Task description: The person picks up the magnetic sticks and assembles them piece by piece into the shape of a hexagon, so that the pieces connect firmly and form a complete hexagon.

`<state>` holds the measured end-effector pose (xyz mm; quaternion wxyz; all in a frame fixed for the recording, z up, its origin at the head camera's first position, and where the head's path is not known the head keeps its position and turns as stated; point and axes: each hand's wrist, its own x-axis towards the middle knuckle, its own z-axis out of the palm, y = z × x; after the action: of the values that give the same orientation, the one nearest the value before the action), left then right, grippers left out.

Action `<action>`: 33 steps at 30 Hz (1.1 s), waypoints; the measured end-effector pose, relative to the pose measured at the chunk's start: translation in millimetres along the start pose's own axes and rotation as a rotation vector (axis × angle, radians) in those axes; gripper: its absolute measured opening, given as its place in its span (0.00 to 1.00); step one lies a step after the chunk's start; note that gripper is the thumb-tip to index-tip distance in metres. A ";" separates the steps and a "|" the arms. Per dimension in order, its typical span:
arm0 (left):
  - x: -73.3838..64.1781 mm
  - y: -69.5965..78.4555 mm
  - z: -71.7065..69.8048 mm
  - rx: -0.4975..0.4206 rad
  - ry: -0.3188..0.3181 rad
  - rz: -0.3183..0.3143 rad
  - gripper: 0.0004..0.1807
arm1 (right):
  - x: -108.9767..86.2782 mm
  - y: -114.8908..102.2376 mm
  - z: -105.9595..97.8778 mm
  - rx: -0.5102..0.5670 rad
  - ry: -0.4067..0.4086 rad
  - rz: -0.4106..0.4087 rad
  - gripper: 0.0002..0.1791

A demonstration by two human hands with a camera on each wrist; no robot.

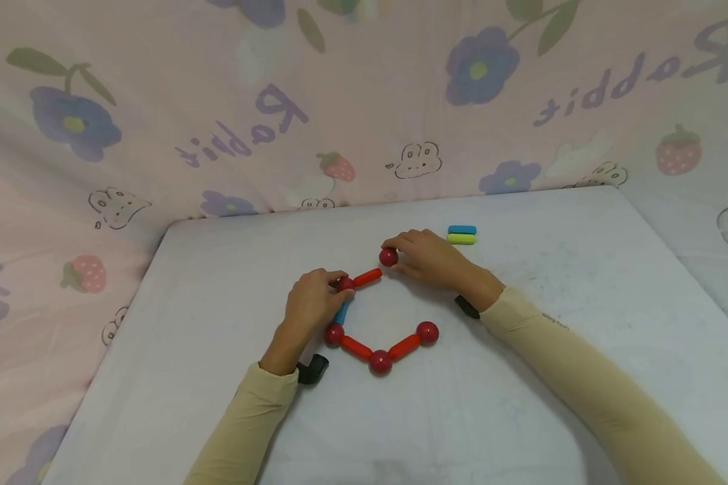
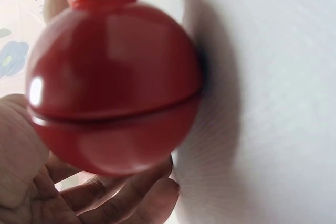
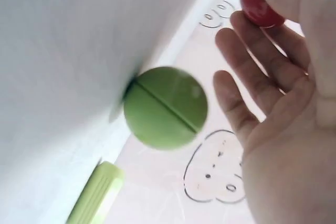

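Observation:
My left hand [image 1: 314, 302] pinches a red ball [image 1: 346, 285] between thumb and fingers. From that ball a red rod [image 1: 367, 277] points right, and a blue rod [image 1: 341, 312] runs down to another red ball [image 1: 334, 334]. Two more red rods [image 1: 356, 348] and red balls [image 1: 380, 362] continue the chain, which ends at a red ball [image 1: 427, 333] on the right. Just past the upper rod's free end, my right hand [image 1: 427, 259] holds a loose red ball [image 1: 388, 256] at its fingertips. The right wrist view shows a green ball [image 3: 166, 107] beside this hand.
A blue rod [image 1: 462, 230] and a yellow-green rod [image 1: 462, 239] lie side by side behind the right hand. Black wrist-worn pieces [image 1: 313, 370] sit by both wrists. Printed fabric [image 1: 364, 101] hangs along the back edge of the white table [image 1: 522, 417].

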<state>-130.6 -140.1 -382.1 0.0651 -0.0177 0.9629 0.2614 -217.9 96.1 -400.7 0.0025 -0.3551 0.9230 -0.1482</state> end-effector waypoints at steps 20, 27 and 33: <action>0.3 -0.8 0.2 -0.012 -0.004 0.007 0.22 | -27.0 -27.6 3.6 -0.052 0.094 0.112 0.24; -1.0 -0.6 1.7 -0.041 -0.016 0.029 0.21 | -30.7 -26.3 1.8 -0.012 0.075 0.125 0.24; -1.6 0.5 3.4 -0.070 -0.024 0.056 0.21 | -30.7 -25.3 3.4 -0.004 0.073 0.108 0.24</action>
<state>-128.7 -137.9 -384.6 0.0686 0.0102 0.9524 0.2969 -178.0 97.5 -400.1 -0.0238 -0.2992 0.9406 -0.1590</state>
